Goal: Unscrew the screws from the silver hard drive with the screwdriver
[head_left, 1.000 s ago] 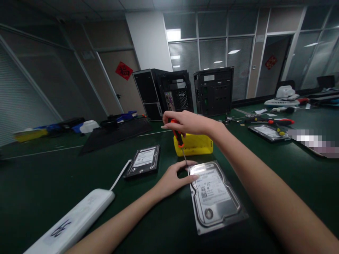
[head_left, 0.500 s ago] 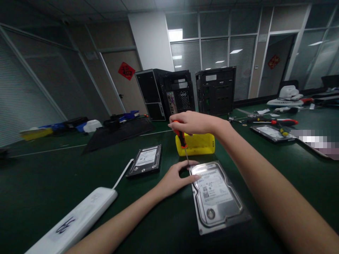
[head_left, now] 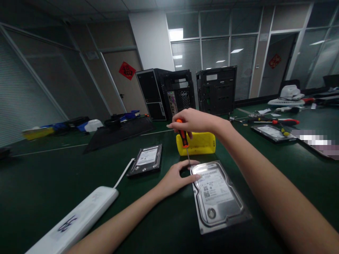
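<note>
As I look from the left end of the green tabletop [head_left: 39,183], I see a long white block [head_left: 82,211] with a dark handwritten mark, running out of the lower edge of my view. A white cable [head_left: 124,173] reaches from its far end to a dark hard drive [head_left: 147,158] that lies label up. Beyond that lies a flat black sheet [head_left: 113,137], and farther back stands a black computer case [head_left: 150,93].

Near the middle, I have the left hand [head_left: 173,179] on the silver hard drive [head_left: 218,197], its fingers clamped on the far left corner: the thumb presses the top face and the forefinger lies along the far edge. Just above, the right hand [head_left: 194,120] has its fingers closed around the orange-and-black handle of a screwdriver [head_left: 184,137]. I see its shaft slant down to that same corner, but cannot tell whether the tip sits in a screw. A yellow bin [head_left: 198,145] stands just behind.

The silver hard drive lies flat, label up, below the right forearm. Well to the right I find another hard drive [head_left: 268,132], with red-handled pliers [head_left: 290,122] just beyond it.
</note>
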### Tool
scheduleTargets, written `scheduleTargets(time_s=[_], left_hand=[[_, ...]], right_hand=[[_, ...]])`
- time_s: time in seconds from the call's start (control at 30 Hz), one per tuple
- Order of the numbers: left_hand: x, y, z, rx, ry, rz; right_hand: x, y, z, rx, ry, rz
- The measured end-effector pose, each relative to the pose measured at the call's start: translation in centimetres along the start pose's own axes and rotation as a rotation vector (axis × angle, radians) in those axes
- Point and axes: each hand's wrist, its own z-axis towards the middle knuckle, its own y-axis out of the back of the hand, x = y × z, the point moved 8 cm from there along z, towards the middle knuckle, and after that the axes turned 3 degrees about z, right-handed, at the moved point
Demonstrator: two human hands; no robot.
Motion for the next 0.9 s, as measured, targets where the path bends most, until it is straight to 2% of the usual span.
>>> scheduleTargets(time_s=[0.13,0.33,0.53,0.77,0.9], left_hand=[[0.1,0.0,0.0,0.000,0.008,0.005],[0.0,0.0,-0.1,-0.004,0.009,0.005],[0.0,0.1,0.0,0.002,0.011,0.006],[0.2,0.0,0.0,-0.002,0.006,0.002],[0.3,0.0,0.0,-0.014,0.014,0.011]], right_hand=[[-0.5,0.3,-0.1,-0.042,-0.034,-0.080],[-1.0,0.3,-0.4,-0.007,-0.115,-0.069],[-0.7,0.3,-0.6,-0.003,-0.120,-0.116],[-1.3,0.1,-0.7,0.074,-0.196,-0.045],[-1.1,0.2,-0.6,0.052,-0.180,0.013]])
